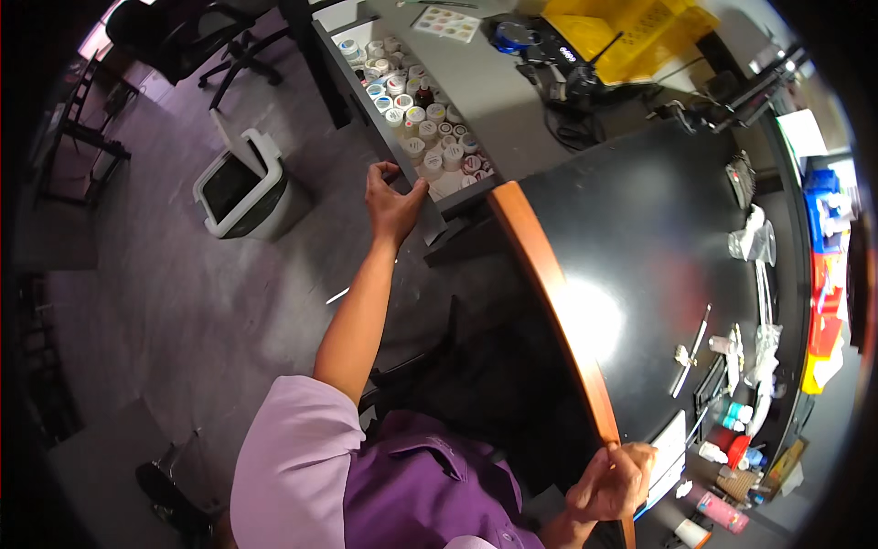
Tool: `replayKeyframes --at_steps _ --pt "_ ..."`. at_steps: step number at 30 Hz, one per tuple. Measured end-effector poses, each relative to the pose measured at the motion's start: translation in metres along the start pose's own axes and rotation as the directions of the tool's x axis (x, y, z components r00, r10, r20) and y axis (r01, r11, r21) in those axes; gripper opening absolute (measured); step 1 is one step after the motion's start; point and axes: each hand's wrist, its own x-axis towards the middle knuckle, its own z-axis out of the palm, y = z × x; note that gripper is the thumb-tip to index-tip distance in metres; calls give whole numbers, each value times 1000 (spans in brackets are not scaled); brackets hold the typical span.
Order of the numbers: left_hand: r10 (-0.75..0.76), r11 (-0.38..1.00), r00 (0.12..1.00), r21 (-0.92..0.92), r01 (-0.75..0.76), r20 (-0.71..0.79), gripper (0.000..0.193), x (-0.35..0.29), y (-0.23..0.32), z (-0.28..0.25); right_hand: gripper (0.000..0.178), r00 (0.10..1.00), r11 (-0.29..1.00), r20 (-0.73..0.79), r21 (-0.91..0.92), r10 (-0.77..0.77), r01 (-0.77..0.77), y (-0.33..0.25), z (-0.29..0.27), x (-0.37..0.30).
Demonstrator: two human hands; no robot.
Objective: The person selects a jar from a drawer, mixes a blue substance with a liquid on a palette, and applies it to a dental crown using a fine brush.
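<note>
An open drawer [352, 78] juts out at the upper middle, filled with several small white-lidded jars [414, 114] and a dark little bottle [423, 94]. My left hand [393, 206] is at the drawer's front panel, thumb on its top edge and fingers curled along the outer side. At the lower right, my right hand [611, 480] is closed beside the wooden edge [549, 284] of the black desk [640, 201]. Whatever its fingers hold, if anything, is hidden. White papers [669, 457] lie just beyond that hand.
A grey-and-white bin [242, 197] stands on the floor at left, with an office chair [197, 46] behind it. A yellow bag [631, 37] and a black radio-like device [585, 73] rest on the grey top. Small bottles [736, 416] and tools [690, 352] line the desk's right side.
</note>
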Motion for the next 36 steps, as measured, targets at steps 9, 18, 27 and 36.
replayKeyframes --at_steps 9,18,27,36 --pt "-60 959 997 -280 45 -43 38 -13 -49 -65 7 968 965 90 -142 234 -220 -9 60 29" --pt "-171 953 982 -266 144 -81 38 -23 -42 -103 15 998 988 -5 -138 63 -63 -10 88 49" --pt "-65 997 985 -59 56 -161 41 -19 -52 -96 18 993 981 -29 -153 118 -121 3 89 44" --pt "-19 994 992 -111 5 -124 39 -17 -57 -96 24 993 979 1 -167 120 -118 -1 89 50"
